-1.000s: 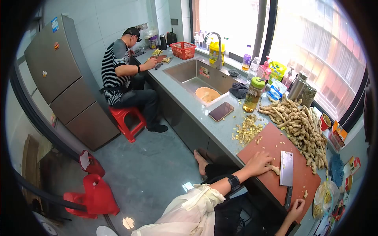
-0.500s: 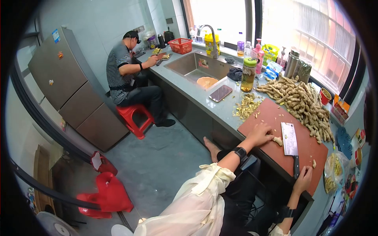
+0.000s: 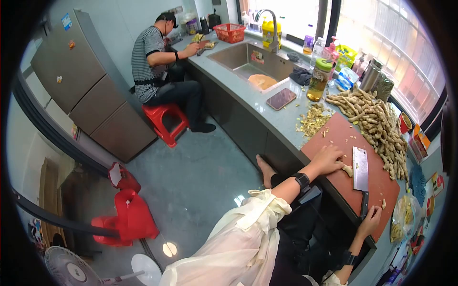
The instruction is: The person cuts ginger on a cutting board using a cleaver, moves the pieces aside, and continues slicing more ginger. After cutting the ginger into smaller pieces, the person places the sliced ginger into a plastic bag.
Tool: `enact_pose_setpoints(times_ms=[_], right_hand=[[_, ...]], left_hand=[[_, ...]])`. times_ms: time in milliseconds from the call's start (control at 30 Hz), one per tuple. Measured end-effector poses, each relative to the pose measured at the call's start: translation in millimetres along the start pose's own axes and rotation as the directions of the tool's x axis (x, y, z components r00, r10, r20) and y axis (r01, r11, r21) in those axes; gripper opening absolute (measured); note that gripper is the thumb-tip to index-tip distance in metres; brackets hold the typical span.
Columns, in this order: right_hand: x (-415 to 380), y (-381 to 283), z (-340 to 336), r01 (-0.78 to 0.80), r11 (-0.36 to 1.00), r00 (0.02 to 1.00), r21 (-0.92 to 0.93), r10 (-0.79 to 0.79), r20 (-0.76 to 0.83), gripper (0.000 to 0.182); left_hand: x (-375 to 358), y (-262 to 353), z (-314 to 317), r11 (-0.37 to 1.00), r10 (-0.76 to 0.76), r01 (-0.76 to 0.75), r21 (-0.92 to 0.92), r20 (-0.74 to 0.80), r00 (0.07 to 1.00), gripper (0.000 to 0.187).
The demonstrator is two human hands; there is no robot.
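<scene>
My left hand [image 3: 329, 160] rests on the reddish-brown cutting board [image 3: 334, 183], its fingertips closed on one end of a small piece of ginger [image 3: 348, 170]. To the right of that piece lies a cleaver [image 3: 360, 170] flat on the board, its black handle pointing toward me. Beside the handle's end, at the board's near edge, my right hand [image 3: 369, 223] rests with loosely bent fingers and no visible grip on the handle. A smaller ginger bit [image 3: 383, 203] lies just beyond its fingertips. Unpeeled ginger roots [image 3: 369, 114] are heaped behind the board.
Ginger scraps [image 3: 314, 120] lie left of the board, near a phone [image 3: 281, 99] and a green-lidded bottle [image 3: 318, 81]. Farther along are the sink [image 3: 229, 58] and a red basket [image 3: 229, 33]. Another person [image 3: 157, 62] sits working at the counter's far end. A plastic bag [image 3: 404, 214] lies at right.
The camera view has shifted, so the whole scene sits differently in the picture. Both hands, the cleaver and the ginger piece keep nearly the same places on the board.
</scene>
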State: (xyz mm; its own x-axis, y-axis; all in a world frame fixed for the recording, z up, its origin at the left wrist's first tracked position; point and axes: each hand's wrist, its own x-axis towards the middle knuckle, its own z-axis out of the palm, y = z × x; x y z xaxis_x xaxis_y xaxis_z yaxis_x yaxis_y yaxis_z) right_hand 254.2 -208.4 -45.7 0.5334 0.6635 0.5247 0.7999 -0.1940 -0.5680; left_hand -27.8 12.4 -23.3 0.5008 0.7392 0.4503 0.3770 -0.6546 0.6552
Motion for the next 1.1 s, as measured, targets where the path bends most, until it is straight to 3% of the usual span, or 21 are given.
enact_pose_setpoints(times_ms=[300, 567, 1000, 1100], right_hand=[[-2, 1, -6, -0.001, 0.996, 1.000, -0.087, 0.002, 0.011, 0.030], [-2, -9, -11, -0.104, 0.994, 0.993, -0.027, 0.106, 0.058, 0.028], [0, 8, -12, -0.113, 0.993, 0.990, -0.024, 0.114, 0.085, 0.026], [-3, -2, -11, -0.229, 0.937, 0.972, 0.263, 0.205, 0.118, 0.022]], left_hand=[[-5, 0, 8, 0.999, 0.044, -0.042, 0.021, -0.081, 0.996, 0.024], [-8, 0, 10, 0.997, 0.076, -0.076, 0.002, -0.161, 0.984, 0.026], [-7, 0, 7, 0.997, 0.071, -0.076, -0.029, -0.132, 0.989, 0.028], [-8, 7, -2, 0.998, 0.058, -0.056, 0.028, -0.084, 0.995, 0.028]])
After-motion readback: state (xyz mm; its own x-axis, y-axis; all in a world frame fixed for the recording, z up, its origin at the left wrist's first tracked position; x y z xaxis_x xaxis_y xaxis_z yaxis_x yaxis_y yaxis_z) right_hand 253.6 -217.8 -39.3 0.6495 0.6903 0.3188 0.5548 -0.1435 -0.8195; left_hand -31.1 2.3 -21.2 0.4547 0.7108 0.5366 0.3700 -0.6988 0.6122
